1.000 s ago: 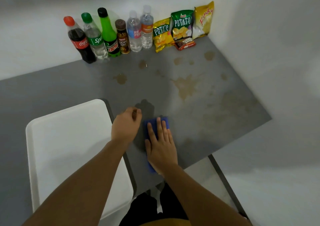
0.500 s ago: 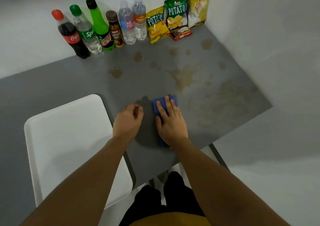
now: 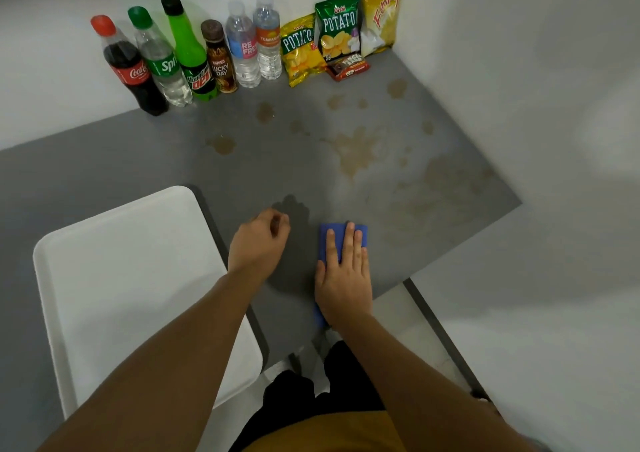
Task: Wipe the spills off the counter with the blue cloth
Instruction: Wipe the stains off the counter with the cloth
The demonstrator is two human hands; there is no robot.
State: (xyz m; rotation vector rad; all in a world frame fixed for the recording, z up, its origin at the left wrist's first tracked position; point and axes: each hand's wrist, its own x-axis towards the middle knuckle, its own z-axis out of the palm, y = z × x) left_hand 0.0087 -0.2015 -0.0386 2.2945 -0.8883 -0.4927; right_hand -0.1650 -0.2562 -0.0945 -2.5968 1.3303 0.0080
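Grey counter (image 3: 138,160), brown spills (image 3: 356,150) across its far right part; white tray (image 3: 114,278) at near left; six bottles (image 3: 194,56) and snack packets (image 3: 339,32) along the wall; right hand (image 3: 344,278), fingers straight, pressing flat on the blue cloth (image 3: 325,240) near the counter's front edge; left hand (image 3: 258,243), fingers loosely curled, holding nothing, resting beside the tray.

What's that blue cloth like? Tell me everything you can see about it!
The blue cloth is a solid blue, soft-looking rectangle that seems folded, lying flat on the grey counter near its front edge. The right hand presses on it with straight fingers, covering most of it; only its far end, its left side and a bit at the wrist show. It lies apart from the brownish spills further back. The left hand does not touch it.
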